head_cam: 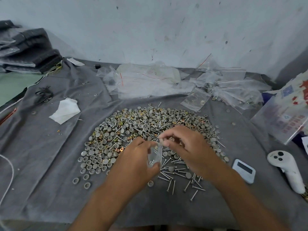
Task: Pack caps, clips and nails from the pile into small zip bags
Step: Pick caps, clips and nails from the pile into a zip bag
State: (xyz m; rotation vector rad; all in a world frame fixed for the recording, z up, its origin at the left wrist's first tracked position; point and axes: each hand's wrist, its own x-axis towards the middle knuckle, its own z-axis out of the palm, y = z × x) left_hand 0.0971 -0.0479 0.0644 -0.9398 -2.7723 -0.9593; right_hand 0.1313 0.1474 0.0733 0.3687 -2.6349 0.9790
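The left hand [138,157] has a curled grip on a small zip bag [155,155] above the pile [150,129] on the worktop [50,172]; the right hand [186,144] pinches at its mouth. Hold the mouth open and upright, and feed pieces in singly.

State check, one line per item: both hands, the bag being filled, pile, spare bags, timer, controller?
left hand: grips the small zip bag
small zip bag: held upright, mouth open, some hardware inside
right hand: pinching at the bag's mouth
pile: loose, caps, clips and nails mixed on the grey cloth
spare zip bags: heaped at the back, mostly empty
timer: lying flat, display unreadable
controller: lying unused
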